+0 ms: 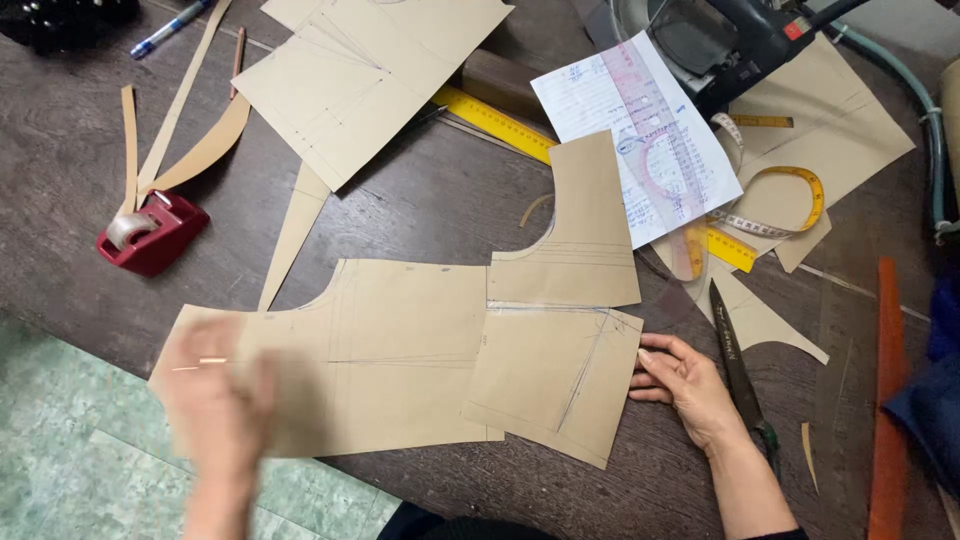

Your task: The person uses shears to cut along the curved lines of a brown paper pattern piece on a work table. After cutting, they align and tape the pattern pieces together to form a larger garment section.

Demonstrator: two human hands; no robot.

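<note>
While the right hand [688, 388] rests flat, fingers spread, against the edge of the brown paper pattern pieces [420, 350] lying on the dark table [440, 200], the blurred left hand [215, 395] hides its grip, and the thin sheets look light, floppy, easily creased, best pinched at an edge.

A dark wood-grain table [420, 200] fills most of the frame. At lower centre lie two brown paper pattern pieces [400, 355], their edges overlapping, with a smaller curved piece [580, 235] touching them above. Upper centre holds a large lined pattern sheet [370, 70] over a yellow ruler [495, 122]. At left sits a red tape dispenser [150, 232] beside thin paper strips [185, 120]. At right lie a written note sheet [640, 130], a yellow measuring tape [790, 200], black scissors [738, 365] and an orange strip [885, 400].
</note>
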